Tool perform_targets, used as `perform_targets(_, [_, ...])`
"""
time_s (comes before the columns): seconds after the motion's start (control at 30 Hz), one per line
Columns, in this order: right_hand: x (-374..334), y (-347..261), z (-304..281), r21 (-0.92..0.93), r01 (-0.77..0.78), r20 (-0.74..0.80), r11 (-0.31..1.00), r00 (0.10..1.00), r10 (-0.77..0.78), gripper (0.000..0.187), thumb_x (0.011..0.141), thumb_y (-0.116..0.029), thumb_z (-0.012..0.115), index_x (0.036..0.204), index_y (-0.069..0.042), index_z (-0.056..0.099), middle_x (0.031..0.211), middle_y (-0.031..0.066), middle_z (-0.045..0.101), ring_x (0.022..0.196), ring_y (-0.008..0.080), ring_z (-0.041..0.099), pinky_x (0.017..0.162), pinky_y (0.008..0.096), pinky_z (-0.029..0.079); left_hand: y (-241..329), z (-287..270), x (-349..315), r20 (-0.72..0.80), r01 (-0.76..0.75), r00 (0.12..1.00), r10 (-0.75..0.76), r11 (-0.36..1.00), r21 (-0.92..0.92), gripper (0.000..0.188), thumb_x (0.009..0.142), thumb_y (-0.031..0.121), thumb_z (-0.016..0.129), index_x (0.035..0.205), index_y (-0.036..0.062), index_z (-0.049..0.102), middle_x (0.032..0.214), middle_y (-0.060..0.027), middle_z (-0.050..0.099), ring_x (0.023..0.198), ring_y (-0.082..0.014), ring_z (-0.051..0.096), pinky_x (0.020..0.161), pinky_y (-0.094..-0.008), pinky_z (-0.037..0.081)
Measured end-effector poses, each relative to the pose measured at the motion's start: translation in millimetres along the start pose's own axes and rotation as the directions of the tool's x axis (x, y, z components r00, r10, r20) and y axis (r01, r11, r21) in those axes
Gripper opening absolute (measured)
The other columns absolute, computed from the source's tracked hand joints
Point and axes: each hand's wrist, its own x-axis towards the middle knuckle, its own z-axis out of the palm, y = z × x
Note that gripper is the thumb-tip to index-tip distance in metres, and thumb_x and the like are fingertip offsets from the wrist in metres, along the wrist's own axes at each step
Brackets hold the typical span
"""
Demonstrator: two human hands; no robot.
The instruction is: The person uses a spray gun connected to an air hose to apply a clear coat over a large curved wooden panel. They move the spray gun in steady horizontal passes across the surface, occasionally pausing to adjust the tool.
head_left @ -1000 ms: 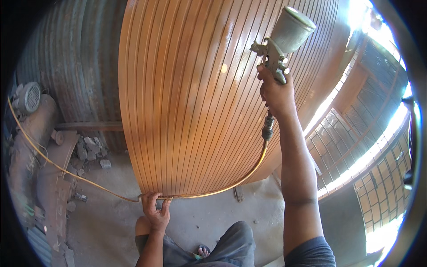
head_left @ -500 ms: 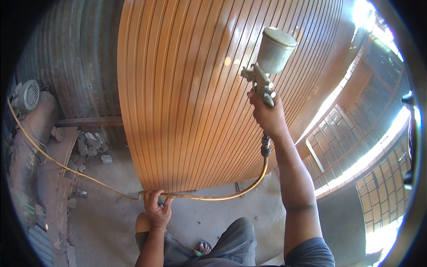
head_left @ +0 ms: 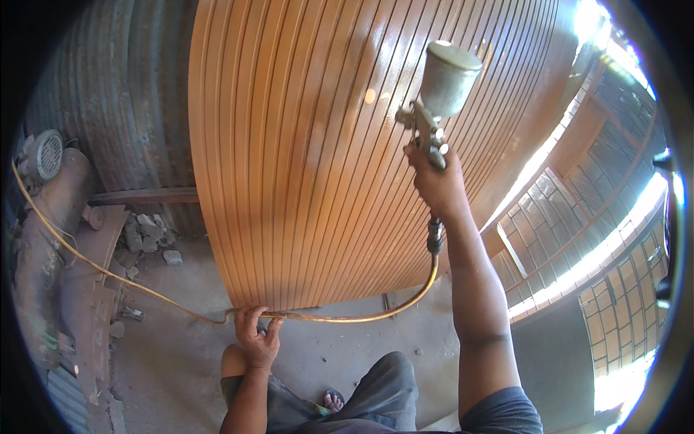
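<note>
My right hand (head_left: 438, 181) is closed round the grip of a metal spray gun (head_left: 428, 130), with its round paint cup (head_left: 450, 79) standing on top. The gun is held in front of a large orange-brown panel (head_left: 311, 159) with long grooves. From the gun's lower end a yellowish air hose (head_left: 376, 318) curves down and runs left. My left hand (head_left: 256, 338) is closed on that hose near the panel's lower edge. Whether the gun's trigger is pulled cannot be made out.
An air compressor (head_left: 54, 210) with a motor stands at the far left, the hose leading to it. Broken concrete lumps (head_left: 150, 233) lie on the floor beside it. Corrugated metal sheeting (head_left: 123, 94) rises behind. A tiled or block wall (head_left: 622, 315) is at the right.
My right hand and the spray gun have shifted very slightly to the right. The hose's curve has moved a little with them. My left hand stays in place.
</note>
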Motion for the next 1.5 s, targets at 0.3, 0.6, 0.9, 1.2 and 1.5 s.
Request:
perform_targets(0.3, [49.3,-38.1,-11.1,0.054,0.055,-0.150,0.997,0.988,-0.047,0.030,0.102,-0.031,0.078,0.094,-0.005,0.066,0.061,-0.0018,0.056,0.049,0.0092,0.052,0.047,0.0287,0.039,-2.5,3.2,2.9,-0.019,-0.015,1.000,0.015,1.000,-0.026,0.038,0.089,0.017,0.087,0.119,0.0067,0.067,0.117,-0.0156,0.061,0.108,-0.0350,0.064,0.093,-0.0465,0.054])
perform_targets(0.6, [49.0,-55.9,-16.9,0.170,0.247,-0.361,0.954,0.917,-0.173,0.028,0.104,-0.032,0.075,0.095,-0.006,0.068,0.060,-0.0007,0.058,0.049,0.0090,0.053,0.046,0.0269,0.038,1.5,7.9,6.0,-0.032,0.053,0.998,-0.055,0.997,-0.051,0.034,0.089,0.017,0.087,0.115,0.0060,0.068,0.115,-0.0143,0.062,0.105,-0.0335,0.064,0.091,-0.0456,0.054])
perform_targets(0.9, [9.4,1.6,-10.2,0.013,-0.011,-0.039,1.000,0.999,0.012,0.026,0.104,-0.031,0.075,0.096,-0.007,0.066,0.061,-0.0060,0.052,0.049,0.0060,0.048,0.046,0.0287,0.036,-1.2,7.6,1.1,-0.010,-0.087,0.996,0.087,0.995,-0.045,0.039,0.089,0.019,0.086,0.121,0.0067,0.067,0.118,-0.0160,0.060,0.107,-0.0340,0.063,0.093,-0.0460,0.053])
perform_targets(1.2, [-69.1,25.6,2.5,0.028,-0.292,0.286,0.956,0.919,0.272,0.026,0.102,-0.024,0.077,0.104,0.001,0.069,0.078,0.0003,0.062,0.073,0.0106,0.056,0.068,0.0340,0.049,2.4,4.1,0.3,0.092,-0.098,0.991,0.100,0.995,-0.022,0.039,0.085,0.017,0.087,0.118,0.0056,0.069,0.117,-0.0153,0.062,0.107,-0.0339,0.063,0.092,-0.0454,0.053])
perform_targets(1.5, [-29.7,-18.7,5.3,0.258,-0.001,-0.055,0.966,0.998,0.016,0.017,0.105,-0.019,0.074,0.116,-0.006,0.070,0.078,-0.0057,0.062,0.057,0.0016,0.052,0.049,0.0231,0.037,-7.4,1.4,2.1,-0.015,0.030,0.999,-0.030,1.000,0.005,0.037,0.088,0.020,0.086,0.117,0.0069,0.068,0.119,-0.0151,0.061,0.107,-0.0348,0.062,0.092,-0.0458,0.052])
